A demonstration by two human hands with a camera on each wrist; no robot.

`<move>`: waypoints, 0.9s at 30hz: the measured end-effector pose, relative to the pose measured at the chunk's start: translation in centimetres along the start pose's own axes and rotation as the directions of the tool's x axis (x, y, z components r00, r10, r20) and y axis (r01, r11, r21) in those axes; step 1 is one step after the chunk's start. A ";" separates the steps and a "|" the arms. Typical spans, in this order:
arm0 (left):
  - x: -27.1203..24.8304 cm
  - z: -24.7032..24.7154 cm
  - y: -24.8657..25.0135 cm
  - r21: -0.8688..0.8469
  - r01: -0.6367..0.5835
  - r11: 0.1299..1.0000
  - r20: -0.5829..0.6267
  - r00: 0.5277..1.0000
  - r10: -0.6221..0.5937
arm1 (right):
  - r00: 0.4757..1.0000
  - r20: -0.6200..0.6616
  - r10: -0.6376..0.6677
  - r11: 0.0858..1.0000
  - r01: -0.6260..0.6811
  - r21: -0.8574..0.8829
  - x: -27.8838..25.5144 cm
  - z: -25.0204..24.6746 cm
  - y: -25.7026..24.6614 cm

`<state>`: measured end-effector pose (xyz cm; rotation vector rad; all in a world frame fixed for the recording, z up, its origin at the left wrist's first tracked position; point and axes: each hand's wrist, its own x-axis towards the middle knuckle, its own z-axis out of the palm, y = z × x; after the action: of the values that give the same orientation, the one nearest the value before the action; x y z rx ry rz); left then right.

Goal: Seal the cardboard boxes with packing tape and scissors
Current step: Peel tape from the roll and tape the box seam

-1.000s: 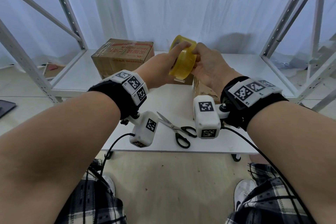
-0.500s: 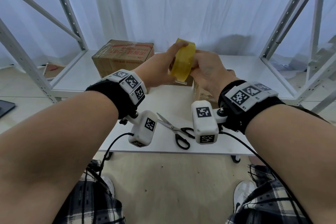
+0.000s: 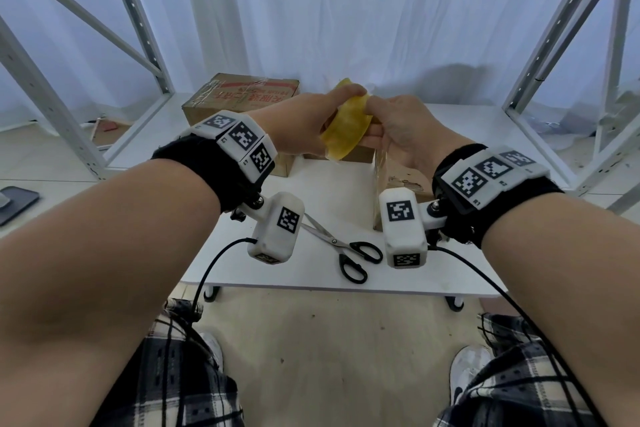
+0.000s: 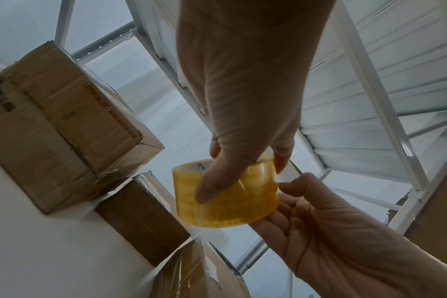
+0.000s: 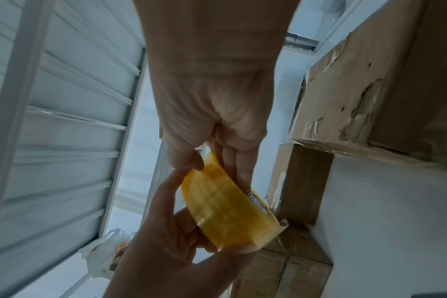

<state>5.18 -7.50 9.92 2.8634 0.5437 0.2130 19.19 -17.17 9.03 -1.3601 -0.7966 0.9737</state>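
Note:
Both hands hold a yellow roll of packing tape (image 3: 346,126) in the air above the white table (image 3: 311,274). My left hand (image 3: 304,125) grips the roll (image 4: 225,193) with the thumb across its outer face. My right hand (image 3: 398,132) pinches the roll (image 5: 230,205) at its rim between thumb and fingers. Black-handled scissors (image 3: 346,250) lie on the table near its front edge, untouched. A large cardboard box (image 3: 239,104) stands at the back left. A smaller box (image 3: 398,180) sits under my right wrist, and a third one (image 4: 140,213) lies between them.
White metal shelf posts (image 3: 138,31) rise on both sides, with a shelf beam overhead. A white curtain hangs behind the table. A dark flat device (image 3: 17,201) lies on the floor at the left.
The roll has turned in my hands and sunk a little, its broad yellow face now showing toward me. Both wrists came slightly closer together.

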 end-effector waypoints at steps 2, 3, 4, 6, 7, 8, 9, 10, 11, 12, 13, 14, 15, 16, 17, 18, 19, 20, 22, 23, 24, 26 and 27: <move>0.0 0.0 0.1 0.026 0.010 1.000 0.019 1.000 -0.010 | 1.000 -0.013 0.018 1.000 -0.018 -0.015 0.0 0.0 -0.1; 0.1 0.1 0.1 0.037 0.011 0.999 0.025 1.000 -0.012 | 1.000 -0.015 0.026 0.999 -0.026 -0.024 0.0 0.1 -0.1; 0.2 0.1 0.1 0.049 0.011 0.999 0.029 0.999 -0.013 | 1.000 -0.015 0.026 0.999 -0.027 -0.039 -0.1 0.1 -0.1; 0.3 0.0 0.1 0.069 0.013 0.998 0.034 0.999 -0.015 | 1.000 -0.025 0.015 0.997 -0.017 -0.075 -0.3 0.1 -0.1; 0.3 0.0 0.1 0.073 0.017 0.997 0.035 0.999 -0.020 | 1.000 -0.026 0.016 0.997 -0.018 -0.074 -0.4 0.0 -0.2; 0.4 0.0 0.1 0.075 0.024 0.997 0.039 0.999 -0.027 | 0.999 -0.015 0.029 0.999 -0.030 -0.045 -0.5 -0.1 -0.3; 0.4 0.0 0.1 0.078 0.030 0.996 0.043 0.999 -0.033 | 0.999 0.011 0.046 0.999 -0.046 -0.010 -0.6 -0.3 -0.3; 0.3 -0.1 0.1 0.081 0.031 0.996 0.047 0.998 -0.034 | 0.998 0.039 0.057 0.998 -0.057 0.005 -0.6 -0.5 -0.3; 0.3 -0.1 0.1 0.078 0.027 0.997 0.050 0.998 -0.031 | 0.996 0.059 0.059 0.998 -0.059 -0.008 -0.6 -0.7 -0.3; 0.2 -0.1 0.1 0.073 0.022 0.997 0.053 0.998 -0.026 | 0.996 0.077 0.055 0.998 -0.054 -0.026 -0.7 -0.8 -0.2; 0.1 -0.2 0.2 0.071 0.018 0.997 0.055 0.998 -0.022 | 0.995 0.083 0.052 0.998 -0.049 -0.040 -0.7 -1.0 -0.1; 0.0 -0.1 0.3 0.071 0.016 0.997 0.057 0.998 -0.020 | 0.994 0.091 0.053 0.998 -0.049 -0.045 -0.7 -1.0 -0.1; 0.0 -0.1 0.3 0.071 0.014 0.997 0.059 0.998 -0.018 | 0.995 0.088 0.055 0.998 -0.051 -0.046 -0.7 -1.1 0.0; 0.0 -0.1 0.2 0.072 0.015 0.997 0.061 0.998 -0.020 | 0.995 0.082 0.058 0.998 -0.054 -0.045 -0.6 -1.1 0.0; 0.0 -0.1 0.2 0.077 0.017 0.997 0.063 0.998 -0.022 | 0.996 0.069 0.059 0.997 -0.055 -0.048 -0.5 -1.1 0.0; 0.0 -0.1 0.2 0.083 0.018 0.996 0.065 0.998 -0.024 | 0.997 0.056 0.057 0.997 -0.053 -0.058 -0.5 -1.0 -0.1; 0.0 -0.1 0.2 0.087 0.018 0.996 0.067 0.997 -0.023 | 0.998 0.044 0.053 0.996 -0.049 -0.077 -0.4 -0.9 -0.1; 0.1 -0.1 0.2 0.087 0.016 0.996 0.068 0.997 -0.022 | 0.998 0.035 0.045 0.994 -0.041 -0.103 -0.2 -0.7 0.0; 0.2 0.0 0.4 0.079 0.008 0.997 0.065 0.998 -0.013 | 1.000 0.000 0.013 0.985 -0.013 -0.173 -0.2 -0.5 0.4; 0.2 0.0 0.5 0.075 0.005 0.997 0.063 0.998 -0.009 | 1.000 -0.028 -0.011 0.978 0.005 -0.207 -0.2 -0.5 0.5; 0.2 0.1 0.5 0.064 0.006 0.998 0.061 0.998 -0.009 | 0.998 -0.052 -0.031 0.973 0.019 -0.228 -0.1 -0.5 0.6; 0.1 0.1 0.3 -0.040 0.038 0.998 0.055 0.998 -0.036 | 0.996 -0.052 -0.069 0.976 0.056 -0.208 -0.1 -0.7 0.7; -0.1 0.0 0.1 -0.134 0.065 0.989 0.056 0.997 -0.058 | 0.994 -0.046 -0.104 0.976 0.093 -0.199 -0.2 -0.8 0.7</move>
<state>5.17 -7.66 9.92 2.7080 0.5827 0.1579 19.76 -17.67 8.30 -1.4964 -0.9275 0.7915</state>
